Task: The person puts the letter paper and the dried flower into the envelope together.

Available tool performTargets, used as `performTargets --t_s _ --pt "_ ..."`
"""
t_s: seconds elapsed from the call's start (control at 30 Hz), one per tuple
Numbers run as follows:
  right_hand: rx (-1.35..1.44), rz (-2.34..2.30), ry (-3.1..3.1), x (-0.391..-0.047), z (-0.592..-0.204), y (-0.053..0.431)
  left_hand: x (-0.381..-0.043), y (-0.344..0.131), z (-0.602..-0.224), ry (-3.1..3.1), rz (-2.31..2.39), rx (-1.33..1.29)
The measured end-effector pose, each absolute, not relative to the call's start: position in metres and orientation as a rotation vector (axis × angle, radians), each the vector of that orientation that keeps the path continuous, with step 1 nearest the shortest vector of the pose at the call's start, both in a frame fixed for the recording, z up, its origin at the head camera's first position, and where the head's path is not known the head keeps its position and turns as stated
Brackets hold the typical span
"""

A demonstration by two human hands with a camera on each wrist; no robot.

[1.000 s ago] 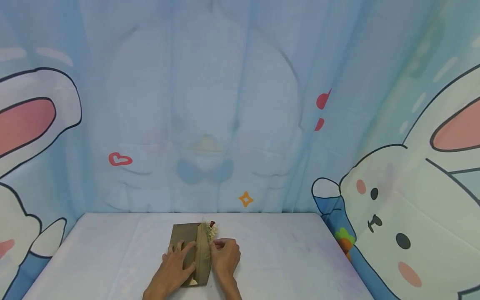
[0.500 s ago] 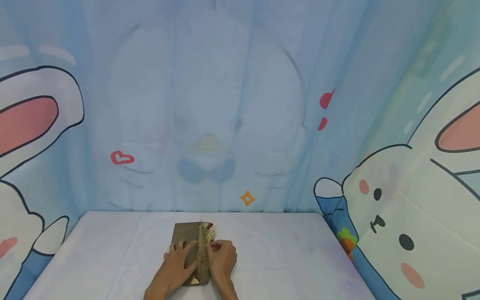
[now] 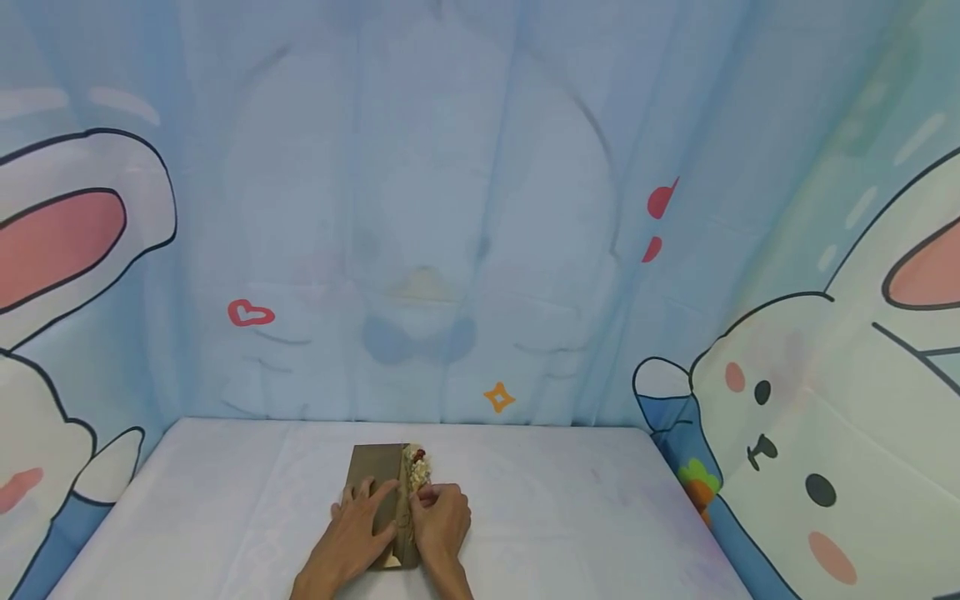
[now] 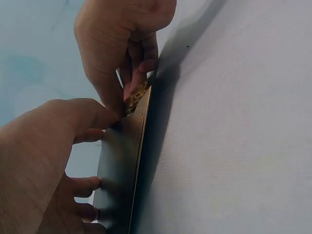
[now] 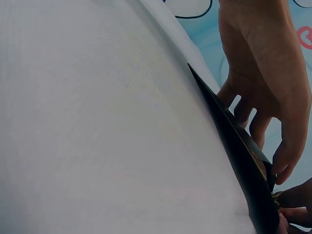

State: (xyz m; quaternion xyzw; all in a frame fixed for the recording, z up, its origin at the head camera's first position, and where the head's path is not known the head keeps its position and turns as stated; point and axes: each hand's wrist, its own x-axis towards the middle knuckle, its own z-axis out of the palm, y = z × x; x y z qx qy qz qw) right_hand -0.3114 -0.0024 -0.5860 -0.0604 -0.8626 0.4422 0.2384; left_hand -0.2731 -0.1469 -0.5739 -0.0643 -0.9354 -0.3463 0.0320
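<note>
A flat brown envelope [image 3: 377,461] lies on the white-covered table, its long opening along the right side. My left hand [image 3: 351,530] rests on it with fingers spread, the thumb by the opening's edge. A small bunch of dried flowers [image 3: 419,471], cream with dark red bits, sits at that opening. My right hand [image 3: 442,518] pinches the bunch low down, and its fingers hide the stems. Yellowish flower bits [image 4: 136,99] show between the envelope's layers in the left wrist view. From the right wrist view, the envelope [image 5: 229,131] appears nearly edge-on.
The white cloth of the table [image 3: 570,508] stretches out on both sides of the hands. Behind it hangs a light blue curtain [image 3: 420,208] with printed rabbits, reaching down to the table's far edge.
My right hand has shifted left with the dried flowers, which now sit closer in at the envelope's opening. The left hand has stayed in place on the envelope. The head view has turned slightly.
</note>
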Motion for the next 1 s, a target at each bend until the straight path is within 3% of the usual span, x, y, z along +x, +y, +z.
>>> performTargets --t_s 0.57,1.0 --pt "-0.025 1.233 -2.391 -0.310 -0.580 -0.002 -0.269 -0.148 -0.569 -2.870 -1.074 -0.209" --pt "0.272 1.350 -2.499 -0.317 -0.581 0.012 -0.272 -0.149 -0.571 -2.885 -1.125 -0.201"
